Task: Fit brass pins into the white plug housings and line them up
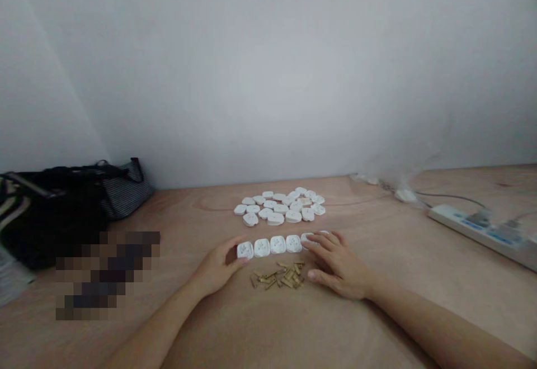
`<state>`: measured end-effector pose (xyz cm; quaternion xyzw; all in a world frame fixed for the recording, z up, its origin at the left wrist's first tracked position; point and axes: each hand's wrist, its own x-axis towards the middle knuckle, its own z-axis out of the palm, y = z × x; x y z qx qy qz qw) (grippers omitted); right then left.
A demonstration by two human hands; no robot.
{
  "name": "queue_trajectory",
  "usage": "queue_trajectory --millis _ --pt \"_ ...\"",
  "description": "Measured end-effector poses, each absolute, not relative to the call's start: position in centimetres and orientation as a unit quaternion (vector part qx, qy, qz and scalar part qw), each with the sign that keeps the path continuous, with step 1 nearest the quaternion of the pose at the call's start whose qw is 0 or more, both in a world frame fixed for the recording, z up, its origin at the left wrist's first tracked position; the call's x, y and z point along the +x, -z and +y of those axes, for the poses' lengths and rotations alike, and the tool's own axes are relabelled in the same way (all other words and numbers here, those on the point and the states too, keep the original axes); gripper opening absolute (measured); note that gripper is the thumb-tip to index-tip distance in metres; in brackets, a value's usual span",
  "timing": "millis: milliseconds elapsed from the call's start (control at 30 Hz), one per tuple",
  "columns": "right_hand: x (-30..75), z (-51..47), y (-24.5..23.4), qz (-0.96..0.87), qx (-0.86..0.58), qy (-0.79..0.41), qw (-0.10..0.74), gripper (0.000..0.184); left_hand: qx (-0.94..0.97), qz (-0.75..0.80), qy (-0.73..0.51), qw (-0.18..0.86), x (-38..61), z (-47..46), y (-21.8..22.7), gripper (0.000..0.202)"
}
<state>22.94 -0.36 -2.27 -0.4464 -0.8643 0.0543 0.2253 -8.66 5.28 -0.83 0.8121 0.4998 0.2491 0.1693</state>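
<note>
A row of small white rounded-square plastic housings lies on the table, their moulded inner sides facing up. My left hand is at the row's left end, with thumb and forefinger on either side of the end white plastic housing. Over the right end, my right hand rests with its fingers stretched out and apart, partly covering the housings there. Several brass-coloured metal strips lie in a loose pile between the hands, just in front of the row.
Behind the row, more white housings are scattered in a cluster near the wall. A power strip with plugs and cables lies at the right. Black bags stand at the left, with a pixelated dark object before them.
</note>
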Motion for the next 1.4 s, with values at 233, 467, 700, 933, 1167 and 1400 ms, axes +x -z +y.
queue_trajectory --millis 233,467,700,933,1167,1400 --pt "20.9 -1.1 1.9 -0.841 -0.435 -0.077 0.313 0.049 0.813 0.452 -0.294 0.218 -5.0 2.1 -0.6 0.063" --pt "19.1 -1.8 1.5 -0.852 -0.388 -0.145 0.321 0.061 0.814 0.385 -0.291 0.324 -1.8 -0.2 0.2 0.067" --pt "19.0 -1.4 1.8 -0.837 -0.407 -0.151 0.334 0.052 0.832 0.395 -0.283 0.266 -2.4 0.4 -0.5 0.064" --pt "19.4 -1.3 2.2 -0.815 -0.442 -0.143 0.347 0.041 0.883 0.363 -0.157 0.253 -6.3 2.1 -2.5 0.009" --pt "19.4 -1.6 1.9 -0.831 -0.428 -0.135 0.330 0.045 0.876 0.375 -0.126 0.277 -6.4 2.2 -1.5 0.014" --pt "19.4 -1.7 1.9 -0.830 -0.420 -0.146 0.336 0.045 0.881 0.388 -0.133 0.235 -5.9 1.9 -1.8 0.007"
